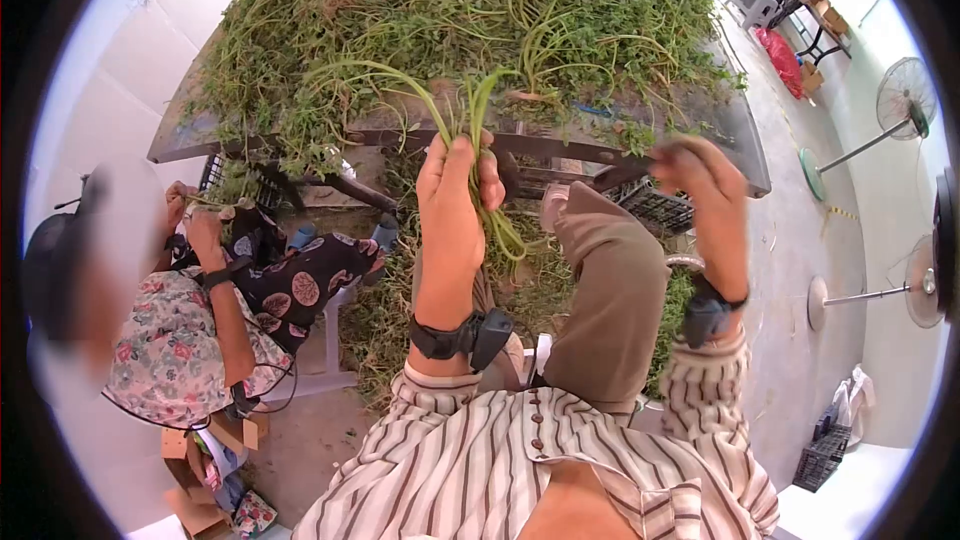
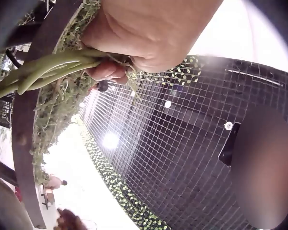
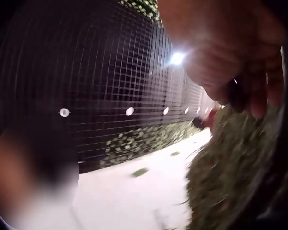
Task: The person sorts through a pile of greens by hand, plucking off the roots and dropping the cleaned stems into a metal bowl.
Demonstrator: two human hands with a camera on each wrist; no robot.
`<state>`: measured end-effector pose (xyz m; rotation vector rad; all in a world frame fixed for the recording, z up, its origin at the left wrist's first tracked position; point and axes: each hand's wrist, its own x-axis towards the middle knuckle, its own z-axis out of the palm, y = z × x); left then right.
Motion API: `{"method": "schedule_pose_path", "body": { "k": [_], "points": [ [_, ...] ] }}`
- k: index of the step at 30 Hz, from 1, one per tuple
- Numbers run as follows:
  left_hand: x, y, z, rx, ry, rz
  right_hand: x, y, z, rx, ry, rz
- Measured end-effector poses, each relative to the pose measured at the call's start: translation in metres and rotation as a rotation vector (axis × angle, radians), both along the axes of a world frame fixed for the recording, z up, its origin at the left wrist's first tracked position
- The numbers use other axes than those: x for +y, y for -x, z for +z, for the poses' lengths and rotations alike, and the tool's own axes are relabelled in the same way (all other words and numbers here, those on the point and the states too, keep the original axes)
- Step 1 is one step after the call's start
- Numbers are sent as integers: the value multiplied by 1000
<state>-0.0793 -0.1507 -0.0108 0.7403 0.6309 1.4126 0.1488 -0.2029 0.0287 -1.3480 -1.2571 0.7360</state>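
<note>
My left hand (image 1: pixel 455 210) grips a small bunch of long green stems (image 1: pixel 508 230) over my lap, in front of the table edge; the stems stick out above the fingers and hang below. In the left wrist view the fingers of my left hand (image 2: pixel 134 38) close round the pale green stems (image 2: pixel 48 72), with thin roots beside them. Near the table's right front corner is my right hand (image 1: pixel 710 180), blurred, its fingers curled round a dark object (image 1: pixel 622 174). The right wrist view shows my right hand (image 3: pixel 225 52) with a dark thing (image 3: pixel 236 95) between the fingers; its shape is unclear.
A large heap of green plants (image 1: pixel 450 10) covers the table (image 1: pixel 740 140). More plants lie on the floor below, beside black crates (image 1: pixel 655 208). At the left sits another person (image 1: pixel 200 330) handling stems. Standing fans (image 1: pixel 905 105) and a stool (image 1: pixel 752 2) are at the right.
</note>
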Motion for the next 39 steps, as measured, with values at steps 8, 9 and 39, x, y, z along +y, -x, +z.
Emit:
{"method": "schedule_pose_path", "body": {
  "k": [8,9,39],
  "points": [
    [7,27,9,-66,-87,196,72,127,-17,262,57,799],
    [8,31,8,-73,-66,267,76,134,-29,300,25,803],
    [16,2,-11,68,-152,284,68,135,-58,367,159,642]
  ]
}}
